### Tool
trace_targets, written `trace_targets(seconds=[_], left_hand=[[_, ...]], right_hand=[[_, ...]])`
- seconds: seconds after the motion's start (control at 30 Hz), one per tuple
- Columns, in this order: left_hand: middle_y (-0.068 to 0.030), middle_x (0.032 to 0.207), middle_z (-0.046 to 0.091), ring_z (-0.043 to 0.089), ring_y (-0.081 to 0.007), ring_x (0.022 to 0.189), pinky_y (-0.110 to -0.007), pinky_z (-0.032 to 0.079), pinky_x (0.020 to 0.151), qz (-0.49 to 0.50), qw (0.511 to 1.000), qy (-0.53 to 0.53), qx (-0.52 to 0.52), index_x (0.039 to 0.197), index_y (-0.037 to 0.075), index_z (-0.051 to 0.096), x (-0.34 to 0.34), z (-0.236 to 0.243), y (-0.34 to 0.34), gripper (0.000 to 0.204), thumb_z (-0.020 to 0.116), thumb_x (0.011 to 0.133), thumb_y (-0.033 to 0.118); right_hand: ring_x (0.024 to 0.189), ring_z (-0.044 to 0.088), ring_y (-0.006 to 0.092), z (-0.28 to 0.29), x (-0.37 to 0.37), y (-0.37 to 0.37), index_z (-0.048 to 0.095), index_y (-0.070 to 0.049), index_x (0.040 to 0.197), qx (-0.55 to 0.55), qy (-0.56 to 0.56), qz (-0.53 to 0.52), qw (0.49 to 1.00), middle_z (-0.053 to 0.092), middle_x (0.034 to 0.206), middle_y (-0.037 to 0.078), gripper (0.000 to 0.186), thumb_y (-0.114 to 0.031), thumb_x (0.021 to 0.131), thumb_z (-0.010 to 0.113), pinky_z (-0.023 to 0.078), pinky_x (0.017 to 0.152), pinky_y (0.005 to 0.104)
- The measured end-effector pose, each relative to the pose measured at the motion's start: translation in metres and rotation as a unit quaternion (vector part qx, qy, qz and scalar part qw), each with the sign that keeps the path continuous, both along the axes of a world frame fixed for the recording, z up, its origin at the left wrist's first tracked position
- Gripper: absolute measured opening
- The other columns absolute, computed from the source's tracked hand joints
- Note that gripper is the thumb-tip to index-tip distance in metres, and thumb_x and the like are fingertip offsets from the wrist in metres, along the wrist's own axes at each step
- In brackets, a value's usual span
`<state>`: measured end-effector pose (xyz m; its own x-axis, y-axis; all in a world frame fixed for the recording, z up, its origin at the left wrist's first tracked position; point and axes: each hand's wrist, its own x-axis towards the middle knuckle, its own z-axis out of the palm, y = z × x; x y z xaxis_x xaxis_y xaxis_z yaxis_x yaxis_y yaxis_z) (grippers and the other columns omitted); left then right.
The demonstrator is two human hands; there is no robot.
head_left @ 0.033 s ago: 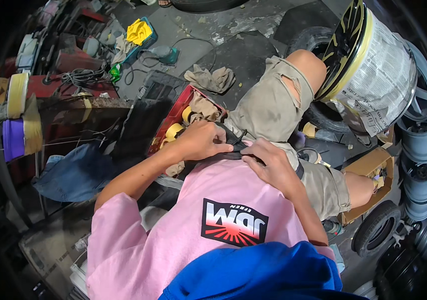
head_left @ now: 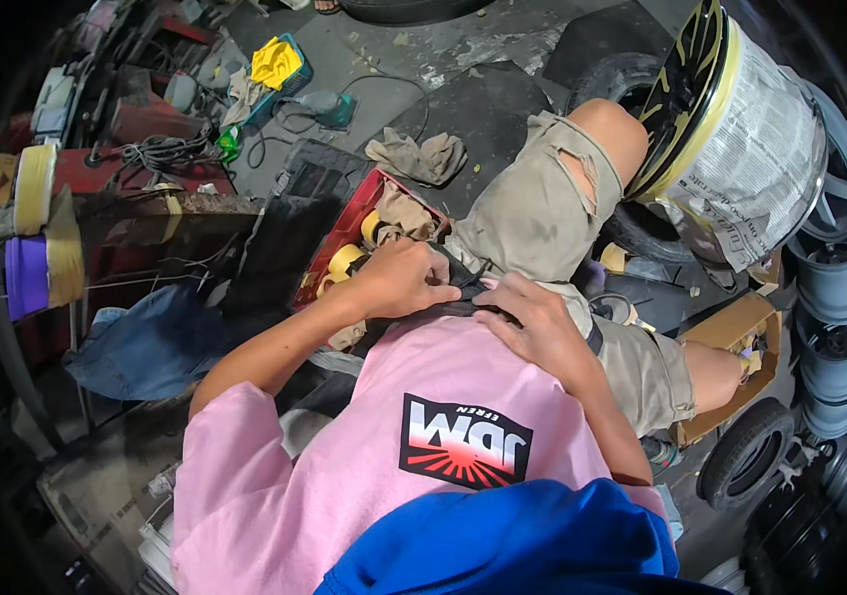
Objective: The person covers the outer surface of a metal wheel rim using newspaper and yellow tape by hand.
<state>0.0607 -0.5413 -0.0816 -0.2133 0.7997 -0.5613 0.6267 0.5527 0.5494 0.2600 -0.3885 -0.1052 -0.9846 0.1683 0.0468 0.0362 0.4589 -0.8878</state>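
Note:
Both hands are at my waist, just beyond the hem of my pink shirt (head_left: 443, 367). My left hand (head_left: 398, 280) has its fingers curled and its thumb pressed on black fabric (head_left: 468, 296), perhaps a belt or waist pouch. My right hand (head_left: 532, 315) lies against the shirt hem, fingers bent at the edge of the same fabric. Its fingertips are partly hidden, so I cannot make out what they hold. My beige shorts (head_left: 517, 203) stretch out beyond the hands.
A wheel rim wrapped in newspaper (head_left: 740, 144) stands at the right, beside stacked grey rims (head_left: 830, 288). Tape rolls and rags fill a red tray (head_left: 349, 223) by my left hand. Also around are a cardboard box (head_left: 731, 327), a tyre (head_left: 748, 451) and a corded sander (head_left: 329, 107).
My right hand has shifted very slightly, its fingers moving a little on the shirt hem. The left hand stays in place.

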Motion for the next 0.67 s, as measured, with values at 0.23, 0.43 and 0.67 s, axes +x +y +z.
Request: trace_targets(seconds=[0.23,0.43,0.67], left_hand=[[-0.0205,0.085,0.073,0.070,-0.0365,0.078,-0.044,0.053,0.073,0.060,0.997,0.038,0.016,0.087,-0.002,0.071,-0.026,-0.019,-0.038,0.030,0.074,0.083,0.027],[-0.0017,0.077,0.066,0.064,-0.0111,0.073,-0.030,0.050,0.063,0.314,0.887,-0.280,-0.188,0.086,0.002,0.072,-0.066,-0.064,-0.117,0.025,0.074,0.096,0.025],[-0.0007,0.085,0.068,0.065,-0.0131,0.077,-0.024,0.052,0.074,0.331,0.841,-0.428,-0.019,0.109,0.002,0.068,-0.074,-0.038,-0.118,0.026,0.071,0.100,0.026]], right_hand=[[0.077,0.064,0.0338,-0.013,-0.019,-0.005,0.070,-0.004,0.092,0.081,0.013,0.082,0.993,0.058,0.088,0.012,0.017,-0.018,0.086,0.076,0.052,0.068,0.0431],[0.077,0.064,0.0343,-0.008,-0.018,-0.007,0.066,-0.005,0.091,0.065,-0.007,0.046,0.997,0.057,0.092,0.012,0.016,-0.016,0.086,0.075,0.052,0.068,0.0440],[0.088,0.064,0.0358,0.013,-0.032,0.002,0.066,-0.006,0.096,0.061,0.007,0.071,0.996,0.056,0.093,0.015,0.014,-0.015,0.088,0.074,0.052,0.077,0.0433]])
